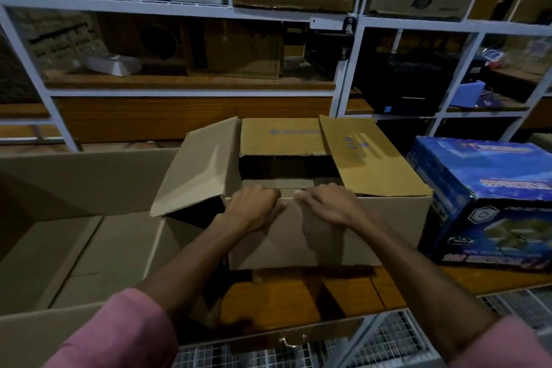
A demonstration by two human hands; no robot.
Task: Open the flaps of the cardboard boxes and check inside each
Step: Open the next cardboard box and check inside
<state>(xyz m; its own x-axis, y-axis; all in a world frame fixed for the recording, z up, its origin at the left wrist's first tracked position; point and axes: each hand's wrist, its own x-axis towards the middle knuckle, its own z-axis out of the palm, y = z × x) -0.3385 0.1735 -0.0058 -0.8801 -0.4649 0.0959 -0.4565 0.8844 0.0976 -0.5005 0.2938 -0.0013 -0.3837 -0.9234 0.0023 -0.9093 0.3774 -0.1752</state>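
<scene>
Two pink sleeves (119, 329) enter at six o'clock, forearms converging on the middle cardboard box (388, 218) standing on the wooden shelf (298, 293). The left hand (249, 209) and right hand (325, 206) sit side by side, fingers curled over the near flap (286, 193), whose long axis runs nine to three o'clock. Both hands are equally close to it. The side flaps and far flap already stand open; the dark interior lies at twelve o'clock from the knuckles, contents not discernible. Folding this flap back toward six o'clock looks like the step in hand. A large open box (74, 233) sits at nine o'clock, a blue printed box (484, 188) at three.
</scene>
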